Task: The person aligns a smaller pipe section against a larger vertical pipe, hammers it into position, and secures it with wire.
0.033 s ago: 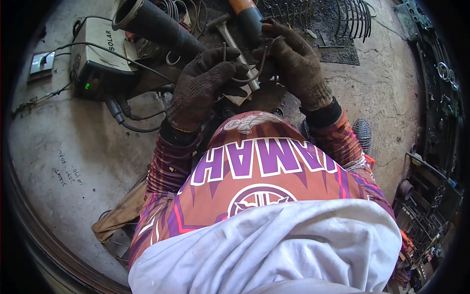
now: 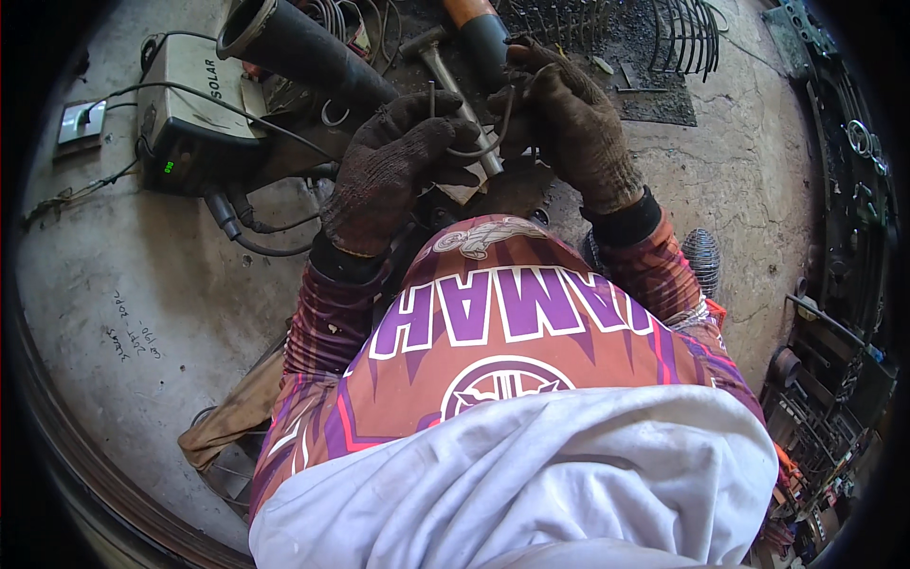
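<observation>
Both my hands wear dark, soiled knit gloves and hold a thin metal rod [image 2: 471, 154] bent into a U. My left hand [image 2: 384, 161] is closed around the rod's left side, with one end standing up above the fingers. On the other side, my right hand [image 2: 573, 128] pinches the rod near its right end. Just beyond and below the rod lies a hammer [image 2: 449, 83] with a bare metal handle. Its head points away to the left. An orange and dark grey cylindrical thing [image 2: 481, 43] sits close to my right fingers.
A welding machine [image 2: 190, 104] with cables stands at the left. A wide black tube [image 2: 303, 52] slants toward my left hand, near a small metal hook [image 2: 335, 115]. Several curved black rods [image 2: 684, 38] lie at the far right. Racks of metal parts [image 2: 853, 190] line the right side.
The bent rod has shifted very slightly to the left, and my right fingers have moved a little with it. The rest looks the same.
</observation>
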